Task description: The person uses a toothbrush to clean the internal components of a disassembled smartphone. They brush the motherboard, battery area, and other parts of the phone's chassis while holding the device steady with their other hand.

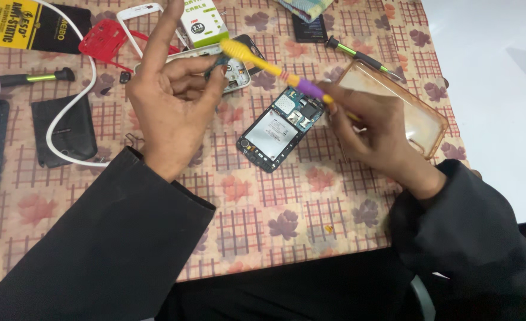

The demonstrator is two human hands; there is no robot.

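My left hand (pixel 171 95) is raised over the patterned cloth, pinching a small dark part (pixel 221 70) between thumb and fingers, index finger pointing up. My right hand (pixel 373 134) grips a yellow and purple toothbrush (pixel 269 66) by its purple handle; the yellow head reaches up to the small part in my left hand. Between my hands an opened phone body (pixel 279 129) lies face down, its circuit board and metal shields exposed. A second phone frame (pixel 239 70) lies behind my left hand, partly hidden.
A clear orange phone case (pixel 411 113) lies right of my right hand. Two green-and-black screwdrivers (pixel 364 57) (pixel 25 78), a red frame (pixel 104 40), a white cable (pixel 76 101), a dark pouch (pixel 64 131), a battery (pixel 309 28) and a cable box (pixel 205 24) surround the work area.
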